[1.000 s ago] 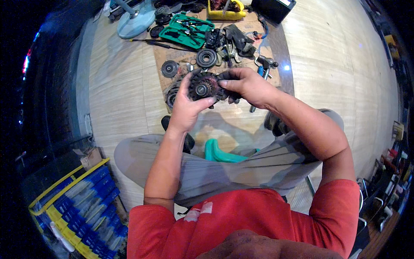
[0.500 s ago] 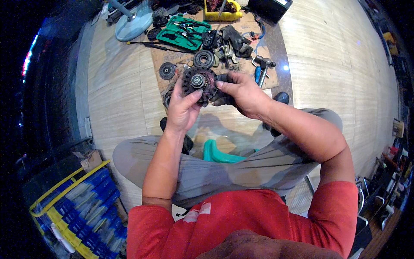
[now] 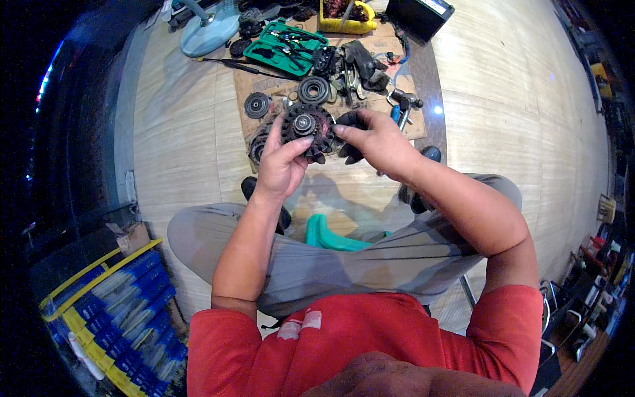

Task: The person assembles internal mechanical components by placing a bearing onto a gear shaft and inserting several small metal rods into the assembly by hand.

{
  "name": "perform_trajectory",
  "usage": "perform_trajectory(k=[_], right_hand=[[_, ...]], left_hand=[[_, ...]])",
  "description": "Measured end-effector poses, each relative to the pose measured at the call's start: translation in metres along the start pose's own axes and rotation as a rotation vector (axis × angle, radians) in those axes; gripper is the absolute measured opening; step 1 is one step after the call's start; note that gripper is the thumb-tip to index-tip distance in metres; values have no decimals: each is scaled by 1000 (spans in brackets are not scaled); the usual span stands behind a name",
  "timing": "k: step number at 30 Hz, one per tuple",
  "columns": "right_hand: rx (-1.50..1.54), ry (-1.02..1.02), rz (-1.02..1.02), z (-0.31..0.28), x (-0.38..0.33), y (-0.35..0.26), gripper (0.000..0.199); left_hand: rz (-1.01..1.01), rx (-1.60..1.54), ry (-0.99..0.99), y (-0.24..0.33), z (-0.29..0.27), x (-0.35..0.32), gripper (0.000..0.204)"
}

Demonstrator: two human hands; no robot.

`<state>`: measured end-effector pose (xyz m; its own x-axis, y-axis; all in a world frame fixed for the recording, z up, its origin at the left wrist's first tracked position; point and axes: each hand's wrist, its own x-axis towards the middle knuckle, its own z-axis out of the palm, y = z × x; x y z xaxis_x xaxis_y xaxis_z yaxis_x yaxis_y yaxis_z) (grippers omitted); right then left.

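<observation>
My left hand (image 3: pixel 281 167) is wrapped round a dark, round rotor (image 3: pixel 305 124), thumb across its near face. The rotor has a toothed rim, a shiny bearing on its centre shaft and a reddish patch at its right side. My right hand (image 3: pixel 370 139), its fingertips blackened, is closed in a pinch at the rotor's right edge. A small pale bit shows at the fingertips, too small to name. Just beyond the rotor lie a grooved ring-shaped pulley (image 3: pixel 313 90) and a smaller round pulley (image 3: pixel 256 105). Another dark round part (image 3: pixel 258 147) is partly hidden by my left hand.
On the cardboard (image 3: pixel 254 83) lie a green tool case (image 3: pixel 281 49), dark gloves (image 3: pixel 362 65), a hammer (image 3: pixel 409 99) and a blue-handled tool (image 3: pixel 395 112). A yellow container (image 3: pixel 347 25) and a black box (image 3: pixel 420 16) stand beyond. A green plastic stool (image 3: pixel 324 235) is beneath me.
My right hand has eased slightly to the right from the rotor, its fingers now less round the side. The left hand keeps its hold, and the view has shifted slightly.
</observation>
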<state>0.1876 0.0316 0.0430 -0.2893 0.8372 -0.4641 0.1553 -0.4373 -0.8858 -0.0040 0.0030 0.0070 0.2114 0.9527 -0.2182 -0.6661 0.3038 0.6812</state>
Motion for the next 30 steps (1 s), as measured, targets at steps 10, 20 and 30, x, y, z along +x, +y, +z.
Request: perform_trajectory(k=[10,20,30], right_hand=[[-316,7,-276,-3,-3,3,19],[-449,41,-391,4,-1,4,20],[-602,140,-484,11,-1,7,19]], left_hand=[[58,103,10,-2,3,-1,76],[70,153,55,-4,10,-4,71],[173,338,129,-12,2,-3,68]])
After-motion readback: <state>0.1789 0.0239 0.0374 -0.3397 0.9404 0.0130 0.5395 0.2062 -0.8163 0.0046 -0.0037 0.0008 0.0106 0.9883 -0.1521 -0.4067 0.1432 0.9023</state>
